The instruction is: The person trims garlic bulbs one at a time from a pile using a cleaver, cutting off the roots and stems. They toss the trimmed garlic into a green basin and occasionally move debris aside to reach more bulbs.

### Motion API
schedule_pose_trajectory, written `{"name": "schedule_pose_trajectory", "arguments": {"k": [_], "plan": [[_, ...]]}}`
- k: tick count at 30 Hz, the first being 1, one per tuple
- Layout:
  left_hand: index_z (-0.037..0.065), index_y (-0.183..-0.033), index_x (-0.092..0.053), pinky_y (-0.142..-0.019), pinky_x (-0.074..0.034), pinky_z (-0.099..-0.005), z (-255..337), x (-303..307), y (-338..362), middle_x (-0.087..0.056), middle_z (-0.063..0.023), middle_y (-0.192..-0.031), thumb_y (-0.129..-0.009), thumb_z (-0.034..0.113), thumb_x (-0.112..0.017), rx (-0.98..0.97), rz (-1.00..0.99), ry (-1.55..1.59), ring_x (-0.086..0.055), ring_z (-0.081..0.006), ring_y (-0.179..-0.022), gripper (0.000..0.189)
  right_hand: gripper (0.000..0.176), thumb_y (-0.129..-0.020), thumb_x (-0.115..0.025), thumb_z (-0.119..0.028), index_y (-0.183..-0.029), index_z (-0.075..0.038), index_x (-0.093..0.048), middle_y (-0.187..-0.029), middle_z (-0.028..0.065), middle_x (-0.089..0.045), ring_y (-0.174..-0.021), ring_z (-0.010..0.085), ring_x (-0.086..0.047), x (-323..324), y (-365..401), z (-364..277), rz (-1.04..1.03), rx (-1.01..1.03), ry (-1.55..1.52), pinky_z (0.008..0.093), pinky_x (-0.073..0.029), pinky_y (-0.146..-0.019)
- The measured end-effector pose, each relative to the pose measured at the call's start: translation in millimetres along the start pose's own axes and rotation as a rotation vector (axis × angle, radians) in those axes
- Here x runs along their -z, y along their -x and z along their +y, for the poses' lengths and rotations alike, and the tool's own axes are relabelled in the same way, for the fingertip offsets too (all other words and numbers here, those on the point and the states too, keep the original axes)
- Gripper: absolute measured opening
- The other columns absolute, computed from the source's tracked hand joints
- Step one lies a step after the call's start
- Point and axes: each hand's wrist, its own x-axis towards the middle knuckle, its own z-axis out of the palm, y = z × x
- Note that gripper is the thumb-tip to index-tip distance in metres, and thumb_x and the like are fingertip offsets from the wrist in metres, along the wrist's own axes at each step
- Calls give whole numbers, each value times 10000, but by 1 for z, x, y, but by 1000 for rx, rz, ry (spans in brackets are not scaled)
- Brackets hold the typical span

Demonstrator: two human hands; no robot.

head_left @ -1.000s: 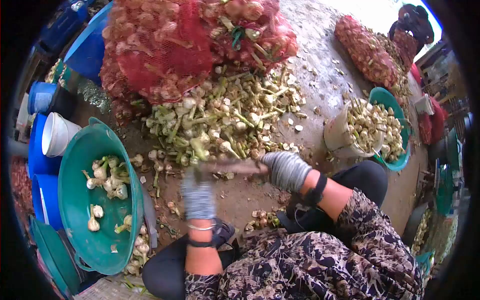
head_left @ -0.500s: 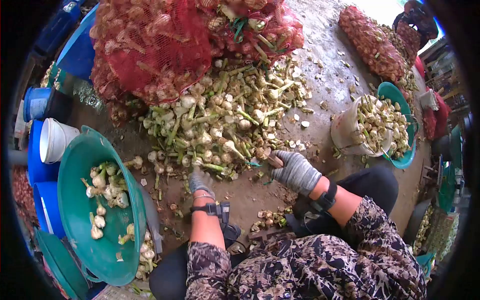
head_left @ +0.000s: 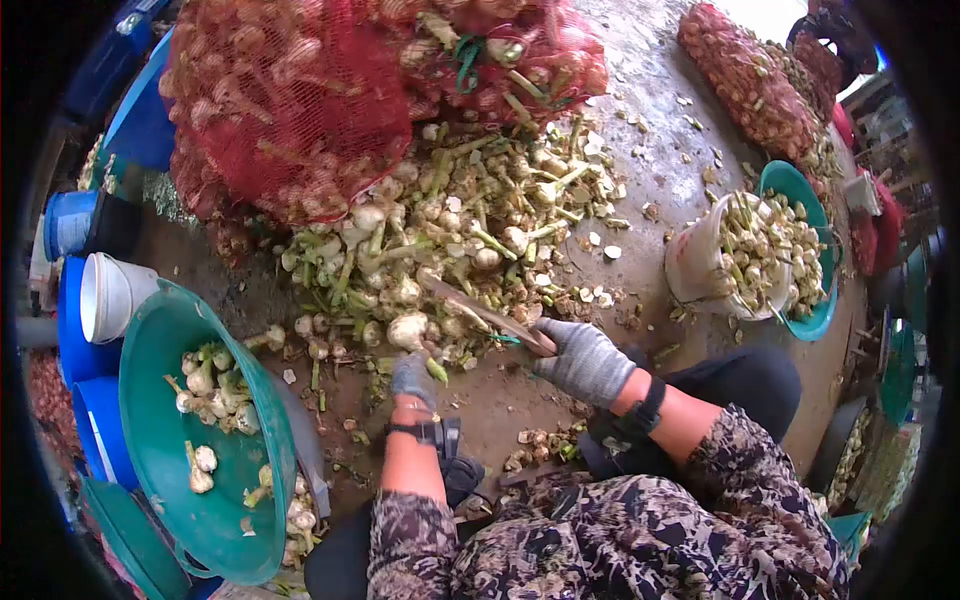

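Observation:
My left hand (head_left: 413, 381), in a grey glove, is closed on a garlic bulb (head_left: 407, 331) at the near edge of the pile; a green stem end shows beside the fingers. My right hand (head_left: 588, 362), also gloved, grips a knife (head_left: 490, 317) by its handle. The blade points up and left over the garlic pile (head_left: 455, 215), its tip a little above and right of the held bulb. Left of my left hand stands a green basin (head_left: 270, 455) with several bulbs in it.
Red mesh sacks (head_left: 290, 110) of garlic rise behind the pile. A white bucket (head_left: 695, 255) heaped with garlic stands at right, beside a teal basin (head_left: 828, 262). Another full sack (head_left: 745, 85) lies at the back right, near a person (head_left: 830, 45). White pail (head_left: 108, 298) at left.
The knife has swung into plain view, its blade now over the pile. A whole bulb now shows in my left hand. Bulbs in the green basin have shifted slightly.

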Motion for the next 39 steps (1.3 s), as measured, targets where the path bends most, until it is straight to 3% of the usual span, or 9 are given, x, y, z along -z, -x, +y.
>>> {"name": "schedule_pose_trajectory", "arguments": {"k": [5,7,10,13,17,29,31,34,39], "plan": [[45,-1121,-594,-715,-532,-347,23,-25,98,-647,-88,-993,-885,120,-628,-547,-505,-956,-644,-201,-825,250,213,-832,-601,-238,-989,-96,-610,-830,177,-652,-781,378,-641,12,4,-18,-1,145,246,465,-506,-684],[94,-1224,-559,-854,-507,-321,29,-36,107,-619,-113,-1174,-904,170,-629,-487,-569,-651,-628,-223,-990,337,228,-798,-665,-231,-975,-102,-601,-781,164,-624,-776,372,-635,18,11,-25,-39,274,339,447,-499,-657],[75,-1351,-416,-946,-468,-328,48,-32,136,-560,-89,-1235,-826,155,-718,-1730,-395,-1640,-579,-220,-1064,610,172,-791,-638,-182,-943,-112,-598,-763,148,-615,-745,359,-636,19,29,-32,-17,386,354,455,-492,-618],[45,-1365,-391,-960,-458,-338,52,-37,166,-514,-101,-1282,-785,170,-760,-945,-467,-1101,-542,-202,-1124,698,161,-797,-623,-162,-951,-120,-600,-774,134,-615,-745,351,-640,15,42,-30,-92,422,415,448,-494,-611],[41,-1333,-408,-970,-454,-336,55,-73,213,-554,-126,-1233,-794,159,-754,-596,-538,-295,-558,-210,-1108,652,133,-799,-605,-148,-931,-131,-596,-797,113,-611,-751,338,-640,20,63,-37,-88,474,382,440,-495,-618],[31,-1274,-432,-847,-528,-338,77,-78,246,-619,-83,-1099,-817,102,-718,-1308,-558,-1352,-628,-215,-973,543,106,-823,-552,-147,-889,-104,-623,-758,141,-653,-740,342,-668,9,45,-3,-57,445,420,440,-517,-578],[93,-1274,-415,-816,-539,-317,70,-69,269,-604,-75,-1090,-716,78,-807,-910,-547,-800,-618,-197,-951,683,225,-864,-576,-225,-1011,-90,-680,-881,187,-689,-834,326,-687,30,4,43,17,-121,502,430,-542,-701],[110,-1289,-405,-812,-537,-317,68,-70,266,-579,-83,-1122,-658,126,-857,-568,-518,-419,-602,-195,-972,776,303,-872,-606,-323,-1002,-53,-651,-821,175,-680,-740,339,-659,25,-2,44,110,19,238,433,-526,-694],[91,-1274,-444,-978,-435,-426,66,-93,231,-527,-109,-1196,-624,376,-891,-1377,-411,-1194,-544,-253,-1085,838,444,-855,-681,-496,-899,-56,-649,-599,-18,-505,-586,122,-499,-21,36,-20,-275,-125,-790,326,-432,-542]]}}
